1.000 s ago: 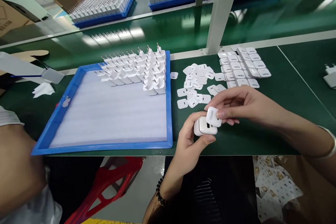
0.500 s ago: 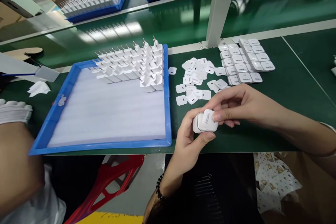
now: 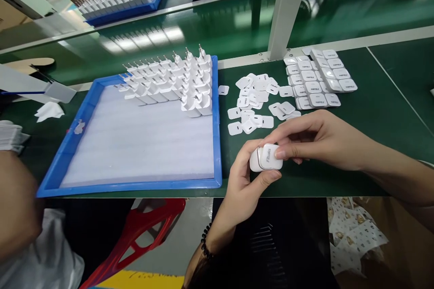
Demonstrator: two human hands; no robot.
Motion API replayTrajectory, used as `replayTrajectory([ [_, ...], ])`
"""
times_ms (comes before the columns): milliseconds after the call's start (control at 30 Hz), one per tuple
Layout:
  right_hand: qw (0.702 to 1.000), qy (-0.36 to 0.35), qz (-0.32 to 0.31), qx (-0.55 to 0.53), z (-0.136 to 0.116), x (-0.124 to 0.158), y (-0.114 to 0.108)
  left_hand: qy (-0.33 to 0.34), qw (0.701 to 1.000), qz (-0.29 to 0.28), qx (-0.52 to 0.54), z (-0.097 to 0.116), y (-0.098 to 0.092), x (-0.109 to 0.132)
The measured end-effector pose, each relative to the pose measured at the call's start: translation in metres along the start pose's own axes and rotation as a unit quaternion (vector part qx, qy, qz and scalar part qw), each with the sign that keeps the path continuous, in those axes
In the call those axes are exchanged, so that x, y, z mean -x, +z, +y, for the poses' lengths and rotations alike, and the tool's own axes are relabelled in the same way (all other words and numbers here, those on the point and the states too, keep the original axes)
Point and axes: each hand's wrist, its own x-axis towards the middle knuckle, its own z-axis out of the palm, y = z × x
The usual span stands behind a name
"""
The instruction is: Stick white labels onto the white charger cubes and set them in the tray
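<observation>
Closed around a white charger housing [image 3: 257,162], my left hand [image 3: 244,178] holds it just above the bench's front edge. My right hand [image 3: 310,140] pinches a white printed cover plate [image 3: 270,156] between thumb and fingers. The plate lies against the end of the housing, slightly offset, so part of the housing's rim shows beside it. Beyond my hands, loose white cover plates [image 3: 251,99] are scattered on the green bench. Stacked printed plates in film sheets [image 3: 317,82] lie to their right.
A blue tray [image 3: 135,186] on the left holds rows of white plug housings [image 3: 166,83], pins up. A metal post [image 3: 288,9] rises behind the bench. More filled trays [image 3: 127,16] stand on the far side. A co-worker's arm [image 3: 16,198] is at the left.
The plate in my right hand has shifted slightly to the right against the housing. The co-worker's arm and gloved hand have moved left.
</observation>
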Motion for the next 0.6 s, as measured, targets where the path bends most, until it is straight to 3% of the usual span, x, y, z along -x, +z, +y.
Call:
replayTrajectory([
  [233, 0.999, -0.019, 0.029, 0.033, -0.0017, 0.0008, 0.0014, -0.01, 1.0, 0.007, -0.009, 0.0012, 0.0005, -0.0005],
  [600, 0.999, -0.027, 0.015, 0.009, 0.0025, 0.0022, -0.0011, -0.002, 1.0, -0.015, 0.025, -0.0006, 0.0, -0.0012],
])
